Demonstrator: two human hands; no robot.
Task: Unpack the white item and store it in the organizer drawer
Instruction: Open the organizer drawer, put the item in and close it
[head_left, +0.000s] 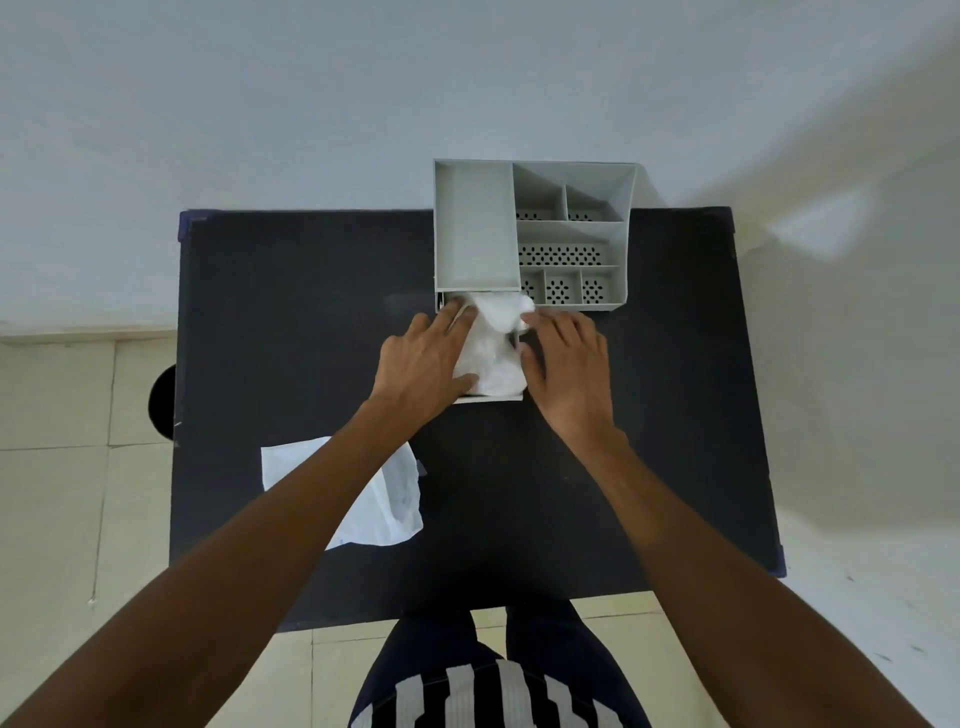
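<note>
A grey desk organizer (475, 228) with several compartments stands at the far edge of the black table. Its drawer (488, 398) is pulled out toward me from under the left section. A crumpled white item (493, 348) lies in the drawer and bulges above its rim. My left hand (426, 364) rests flat on the item's left side, fingers spread. My right hand (569, 369) presses against its right side. Both hands touch the white item; neither closes around it.
An empty white plastic wrapper (400, 499) lies on the black table (649, 415) near my left forearm. A pale wall rises behind the table. A round dark object (163, 400) sits on the tiled floor at the table's left edge.
</note>
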